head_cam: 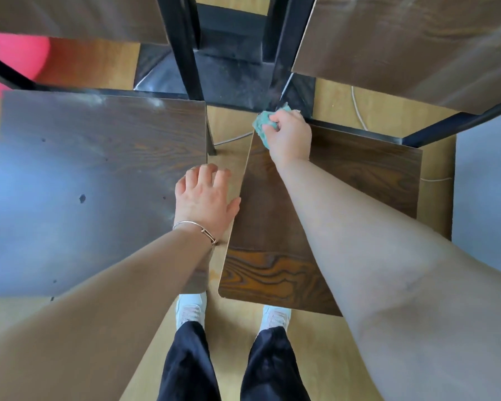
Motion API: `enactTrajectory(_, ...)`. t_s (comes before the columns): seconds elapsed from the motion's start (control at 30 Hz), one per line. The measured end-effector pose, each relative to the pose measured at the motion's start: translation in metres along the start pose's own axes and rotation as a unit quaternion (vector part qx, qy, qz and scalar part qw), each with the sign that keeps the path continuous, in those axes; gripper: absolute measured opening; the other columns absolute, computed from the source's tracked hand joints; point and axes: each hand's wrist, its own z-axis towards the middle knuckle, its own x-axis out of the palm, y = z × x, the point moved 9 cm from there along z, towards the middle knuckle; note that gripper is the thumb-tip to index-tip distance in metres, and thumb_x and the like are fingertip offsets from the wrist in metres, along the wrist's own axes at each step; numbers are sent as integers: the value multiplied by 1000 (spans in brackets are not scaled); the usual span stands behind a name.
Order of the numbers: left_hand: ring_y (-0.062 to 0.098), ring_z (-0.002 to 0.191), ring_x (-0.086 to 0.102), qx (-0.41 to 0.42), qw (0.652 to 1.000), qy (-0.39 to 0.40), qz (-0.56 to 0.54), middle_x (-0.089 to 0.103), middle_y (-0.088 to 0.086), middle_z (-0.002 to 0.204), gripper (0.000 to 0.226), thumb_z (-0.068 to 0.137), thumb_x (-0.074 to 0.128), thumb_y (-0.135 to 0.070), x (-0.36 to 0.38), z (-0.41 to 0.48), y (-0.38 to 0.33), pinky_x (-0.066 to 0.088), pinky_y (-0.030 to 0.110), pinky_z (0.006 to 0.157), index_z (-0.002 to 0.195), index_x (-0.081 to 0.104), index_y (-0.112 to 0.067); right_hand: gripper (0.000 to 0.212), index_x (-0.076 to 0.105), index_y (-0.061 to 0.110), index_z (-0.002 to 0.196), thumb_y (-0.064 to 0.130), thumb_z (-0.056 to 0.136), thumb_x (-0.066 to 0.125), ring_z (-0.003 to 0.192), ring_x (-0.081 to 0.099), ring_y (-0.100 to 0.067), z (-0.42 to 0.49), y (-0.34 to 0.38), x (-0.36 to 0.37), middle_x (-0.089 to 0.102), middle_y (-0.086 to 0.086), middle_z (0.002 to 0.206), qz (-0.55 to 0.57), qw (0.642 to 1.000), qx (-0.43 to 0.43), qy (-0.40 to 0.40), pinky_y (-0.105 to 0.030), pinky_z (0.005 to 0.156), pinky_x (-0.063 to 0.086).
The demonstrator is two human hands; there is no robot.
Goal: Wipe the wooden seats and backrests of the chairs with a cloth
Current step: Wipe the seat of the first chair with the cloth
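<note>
Two dark wooden chair seats lie below me. The left seat (93,183) shows pale smears near its back edge. My right hand (291,136) grips a bunched teal cloth (262,124) and holds it at the back left corner of the right seat (359,175). My left hand (206,198) hangs with relaxed fingers over the gap between the two seats, by the left seat's right edge, holding nothing. A thin bracelet circles that wrist. Whether the left hand touches either seat cannot be told.
Two wooden backrest panels (411,44) rise at the top, on black metal frames (185,50). A pink object (15,59) sits at the upper left. A white cable (357,108) runs over the light wood floor. My feet in pale shoes (190,309) stand between the seats.
</note>
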Motion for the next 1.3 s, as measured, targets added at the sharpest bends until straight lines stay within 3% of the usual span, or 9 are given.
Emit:
enactTrajectory(0.37, 29, 125, 33, 38, 999, 18, 27, 39, 2, 135, 55, 90, 47, -54, -13, 11, 22, 30, 44, 104, 136, 38, -27, 16, 62, 21, 104, 31, 91, 65, 93, 60, -14, -39, 5, 7, 64, 1, 105, -13, 998, 18, 60, -26, 77, 56)
enactTrajectory(0.53, 29, 125, 33, 62, 997, 36, 35, 41, 2, 133, 55, 90, 46, -54, -14, -7, 24, 30, 43, 104, 137, 37, -27, 8, 59, 20, 92, 26, 91, 65, 83, 54, -17, -104, 7, 20, 53, 5, 91, -7, 995, -16, 98, -21, 63, 32)
enactTrajectory(0.67, 30, 123, 35, 79, 994, 49, 53, 43, 4, 131, 54, 90, 46, -54, -9, -28, 25, 31, 43, 103, 136, 38, -27, 13, 64, 14, 98, 22, 89, 67, 89, 60, -23, -161, 0, 25, 64, -4, 105, -9, 993, -37, 116, -23, 70, 36)
enactTrajectory(0.8, 30, 120, 37, 94, 992, 56, 59, 44, 4, 128, 53, 90, 49, -53, -2, -49, 21, 32, 45, 101, 135, 41, -26, 8, 65, 13, 94, 18, 87, 64, 84, 63, -28, -228, -15, 28, 64, -4, 99, 16, 990, -61, 129, -34, 67, 50)
enactTrajectory(0.93, 30, 120, 38, 102, 991, 61, 68, 44, 3, 130, 52, 90, 48, -51, 3, -59, 10, 33, 45, 102, 135, 42, -26, 9, 64, 14, 97, 17, 90, 59, 83, 62, -22, -269, -21, 28, 63, -1, 102, 10, 984, -83, 159, -32, 66, 50)
enactTrajectory(1.0, 30, 122, 37, 106, 991, 57, 62, 43, 3, 134, 51, 91, 48, -51, 3, -59, -1, 33, 46, 103, 135, 42, -25, 7, 66, 13, 91, 17, 88, 61, 78, 59, -18, -261, -30, 9, 63, -1, 93, 69, 982, -64, 162, -30, 65, 49)
enactTrajectory(1.1, 30, 124, 36, 114, 991, 45, 51, 42, 2, 136, 52, 91, 47, -52, 1, -54, -17, 32, 45, 103, 135, 44, -25, 7, 67, 13, 82, 17, 80, 72, 69, 53, -12, -220, -83, -63, 61, 2, 79, 103, 995, 1, 19, -27, 65, 44)
enactTrajectory(1.17, 30, 123, 36, 119, 991, 35, 44, 43, 3, 135, 52, 90, 48, -52, 2, -49, -27, 32, 45, 102, 133, 45, -24, 11, 70, 13, 88, 18, 79, 74, 75, 60, -20, -191, -135, -107, 66, -3, 84, 63, 995, 66, -32, -28, 73, 46)
enactTrajectory(1.3, 31, 124, 34, 111, 992, 38, 36, 42, 4, 136, 51, 91, 47, -53, 10, -42, -40, 31, 46, 103, 134, 44, -24, 24, 57, 16, 109, 24, 88, 66, 88, 62, -25, -154, -220, -138, 62, 0, 93, -10, 980, 200, 21, -34, 80, 51)
